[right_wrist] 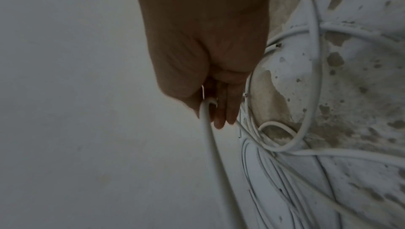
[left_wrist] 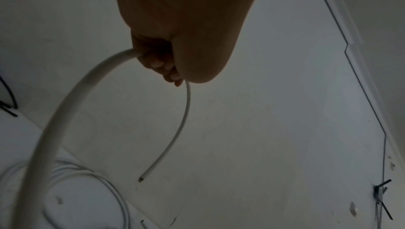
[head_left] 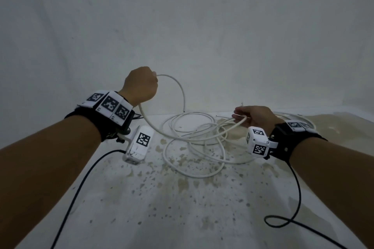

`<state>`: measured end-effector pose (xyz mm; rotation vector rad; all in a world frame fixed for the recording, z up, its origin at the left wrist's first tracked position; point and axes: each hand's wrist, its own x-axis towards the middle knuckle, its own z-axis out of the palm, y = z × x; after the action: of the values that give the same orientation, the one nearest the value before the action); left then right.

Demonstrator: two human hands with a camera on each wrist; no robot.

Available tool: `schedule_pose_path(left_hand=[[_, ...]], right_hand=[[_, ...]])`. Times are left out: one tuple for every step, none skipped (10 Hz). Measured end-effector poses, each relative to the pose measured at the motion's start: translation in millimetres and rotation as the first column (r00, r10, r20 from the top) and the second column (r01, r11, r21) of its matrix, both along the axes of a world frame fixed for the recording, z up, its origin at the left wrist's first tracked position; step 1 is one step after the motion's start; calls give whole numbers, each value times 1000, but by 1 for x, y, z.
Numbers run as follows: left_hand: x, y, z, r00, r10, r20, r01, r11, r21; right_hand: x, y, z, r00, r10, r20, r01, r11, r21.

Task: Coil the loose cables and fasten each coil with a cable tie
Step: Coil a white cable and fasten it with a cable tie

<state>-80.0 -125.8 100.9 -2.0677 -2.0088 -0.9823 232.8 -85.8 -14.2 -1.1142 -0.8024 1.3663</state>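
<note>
A long white cable (head_left: 194, 137) lies in loose tangled loops on the stained white table (head_left: 182, 208). My left hand (head_left: 141, 85) is raised above the table's far edge, fist closed round the cable near its free end. That short end (left_wrist: 181, 128) arcs down from the fist and hangs with its cut tip in the air. My right hand (head_left: 249, 116) is low at the right, fingers curled round another stretch of the same cable (right_wrist: 208, 128), just above the loops. A thin cable tie (head_left: 222, 116) lies by the wall behind the pile.
A bare white wall (head_left: 202, 36) rises straight behind the table. Black leads from the wrist cameras trail over the table at the left (head_left: 81, 184) and loop at the right (head_left: 283, 220). More white cable (head_left: 303, 117) lies behind my right wrist.
</note>
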Motion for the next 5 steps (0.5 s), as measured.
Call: schedule_pose_path(left_hand=[[9,5,-8,999,-5,42,13,981,-195],[30,18,-15,991,-38,128,73,957,-279],[48,34,-20,959,-156,236,211,950,-229],[72,50,-26,913,-224,340,316,917,-244],[85,51,-39,938,-239,252,310,903,-297]], right_hand=[[-4,3,-5,991,-133,-17,134,991,12],[-3,-3,-5,994,-108,10,108,994,-13],[-3,-15,-5,983,14,185,3,996,-88],[2,-15,-13,983,20,185,5,991,-134],[5,-12,-23,993,-12,114,23,995,-100]])
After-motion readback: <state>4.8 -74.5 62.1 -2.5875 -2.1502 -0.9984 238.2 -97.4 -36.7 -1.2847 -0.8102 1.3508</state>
